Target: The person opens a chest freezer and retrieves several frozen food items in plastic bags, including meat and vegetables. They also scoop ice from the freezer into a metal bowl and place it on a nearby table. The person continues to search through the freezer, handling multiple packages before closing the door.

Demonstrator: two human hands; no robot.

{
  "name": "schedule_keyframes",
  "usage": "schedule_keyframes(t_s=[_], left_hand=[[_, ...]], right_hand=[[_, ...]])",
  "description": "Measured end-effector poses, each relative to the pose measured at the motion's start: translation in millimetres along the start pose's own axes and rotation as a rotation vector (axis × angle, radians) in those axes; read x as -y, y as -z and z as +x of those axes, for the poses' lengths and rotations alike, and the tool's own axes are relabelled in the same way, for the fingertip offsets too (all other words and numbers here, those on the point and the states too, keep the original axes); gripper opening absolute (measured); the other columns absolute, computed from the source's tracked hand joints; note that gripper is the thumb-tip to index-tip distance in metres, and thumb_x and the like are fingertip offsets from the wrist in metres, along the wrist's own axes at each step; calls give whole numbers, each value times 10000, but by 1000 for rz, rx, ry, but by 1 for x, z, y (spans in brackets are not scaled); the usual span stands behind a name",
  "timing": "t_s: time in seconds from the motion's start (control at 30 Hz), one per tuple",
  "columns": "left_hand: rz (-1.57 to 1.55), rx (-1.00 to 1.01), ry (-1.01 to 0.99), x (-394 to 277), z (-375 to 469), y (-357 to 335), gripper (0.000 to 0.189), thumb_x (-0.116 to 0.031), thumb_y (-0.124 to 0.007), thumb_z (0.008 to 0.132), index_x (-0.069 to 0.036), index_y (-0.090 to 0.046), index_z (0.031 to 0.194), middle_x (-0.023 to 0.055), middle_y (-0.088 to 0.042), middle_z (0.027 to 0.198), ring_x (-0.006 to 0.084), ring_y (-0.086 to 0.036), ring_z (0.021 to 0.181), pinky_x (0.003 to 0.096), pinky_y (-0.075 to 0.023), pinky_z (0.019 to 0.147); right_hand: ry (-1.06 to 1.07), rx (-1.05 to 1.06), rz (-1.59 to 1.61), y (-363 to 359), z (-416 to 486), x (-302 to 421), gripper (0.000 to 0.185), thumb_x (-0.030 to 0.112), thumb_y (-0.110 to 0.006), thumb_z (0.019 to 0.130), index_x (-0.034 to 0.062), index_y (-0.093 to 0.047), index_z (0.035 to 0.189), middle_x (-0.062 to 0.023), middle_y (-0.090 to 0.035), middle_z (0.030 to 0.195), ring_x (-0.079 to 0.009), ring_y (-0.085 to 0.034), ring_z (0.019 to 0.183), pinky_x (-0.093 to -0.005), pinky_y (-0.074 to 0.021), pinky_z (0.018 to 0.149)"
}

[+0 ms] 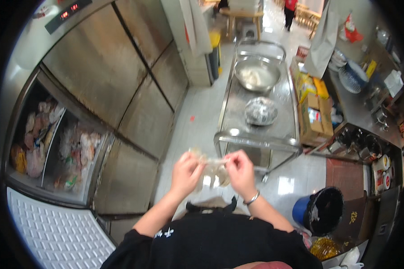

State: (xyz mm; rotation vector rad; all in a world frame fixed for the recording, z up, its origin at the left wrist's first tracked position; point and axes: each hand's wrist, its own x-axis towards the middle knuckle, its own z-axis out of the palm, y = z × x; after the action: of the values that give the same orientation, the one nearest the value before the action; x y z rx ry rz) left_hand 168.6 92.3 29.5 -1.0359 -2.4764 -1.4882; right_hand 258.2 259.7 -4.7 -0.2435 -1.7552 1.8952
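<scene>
In front of my body, my left hand and my right hand pinch two sides of a clear plastic bag. The bag's upper edge is stretched between my fingers, and its lower part hangs beneath them, blurred. What it contains, if anything, cannot be made out. Beyond my hands stands a stainless steel cart. On it a large metal bowl holds pale pieces in whitish liquid. Nearer to me on the cart lies a rounded bundle in clear plastic.
An upright freezer on the left has one compartment open, with bagged frozen food inside; its white inner door panel swings out beside me. On the right are cardboard boxes, a metal counter and a lined blue bin. A person stands far off.
</scene>
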Motion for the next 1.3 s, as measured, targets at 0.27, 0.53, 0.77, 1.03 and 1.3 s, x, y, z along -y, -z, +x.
schedule_keyframes(t_s=[0.27, 0.53, 0.77, 1.03, 1.3], left_hand=[[-419, 181, 127, 9, 2, -1, 140, -115, -718, 893, -23, -642, 820, 25, -587, 884, 121, -553, 834, 261, -435, 766], [-1000, 201, 352, 9, 0, 11, 85, -50, -610, 952, -26, -657, 1019, 46, -657, 1089, 128, -622, 972, 285, -491, 886], [-878, -104, 336, 18, 7, 19, 55, -59, -606, 962, -60, -648, 927, -4, -666, 946, 63, -563, 770, 208, -433, 661], [-1040, -258, 277, 32, 10, 49, 108, -123, -510, 1037, -59, -593, 1066, 55, -653, 1054, 145, -627, 938, 302, -521, 834], [-1236, -294, 450, 29, 1, 61, 389, -382, -415, 1080, -50, -606, 1144, 67, -656, 1131, 194, -624, 1058, 370, -504, 946]], right_hand=[[-63, 0, 308, 10, 18, 10, 89, 84, -506, 1009, 50, -477, 932, -23, -559, 774, -80, -530, 673, -224, -456, 615], [-167, 52, 378, 27, 31, 34, 109, 152, -565, 1012, 63, -545, 953, 40, -506, 696, -37, -433, 590, -196, -363, 544], [53, 305, 250, 57, 28, 57, 379, 382, -576, 1019, 35, -605, 870, 19, -519, 669, -50, -415, 575, -208, -338, 561], [304, 259, -710, 56, 20, 71, 307, 235, -800, 823, 38, -613, 679, -25, -585, 657, -142, -498, 568, -276, -375, 594], [539, 169, -991, 50, 23, 63, 376, 129, -771, 734, 79, -430, 585, -40, -410, 645, -244, -470, 637, -343, -377, 670]])
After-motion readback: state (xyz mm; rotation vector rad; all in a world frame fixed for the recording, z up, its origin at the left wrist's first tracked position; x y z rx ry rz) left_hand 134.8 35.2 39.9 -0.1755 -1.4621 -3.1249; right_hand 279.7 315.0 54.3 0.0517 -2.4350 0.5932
